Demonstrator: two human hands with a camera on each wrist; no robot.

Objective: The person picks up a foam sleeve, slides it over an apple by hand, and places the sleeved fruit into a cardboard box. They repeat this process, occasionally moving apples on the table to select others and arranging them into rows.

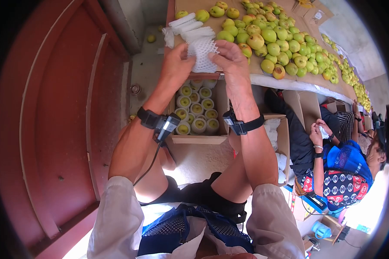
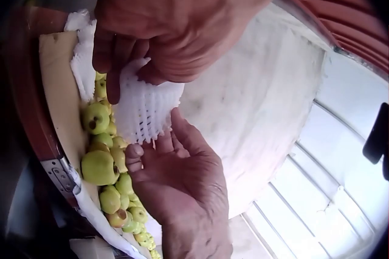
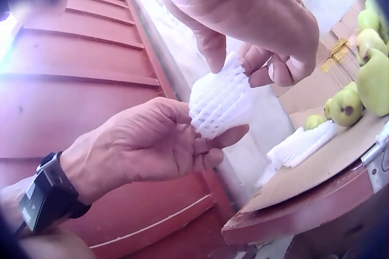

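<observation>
A white foam net sleeve [image 1: 202,56] is stretched between my two hands at the table's near edge. My left hand [image 1: 177,64] pinches its left side between thumb and fingers. On the opposite side, my right hand [image 1: 234,62] pinches the sleeve's edge, thumb toward me, as the right wrist view also shows for the net [image 3: 220,102]. No apple shows inside the sleeve. Just beyond the hands lie more flattened foam sleeves [image 1: 198,33] on the cardboard. Below the hands, an open carton [image 1: 199,139] holds several sleeved apples [image 1: 198,125].
Loose green apples [image 1: 268,34] are heaped across the cardboard-covered table [image 1: 333,88]. A second carton [image 1: 283,134] with white foam stands right of my legs. Another person [image 1: 345,168] sits at the right, holding a white foam piece. A red door [image 1: 60,121] stands left.
</observation>
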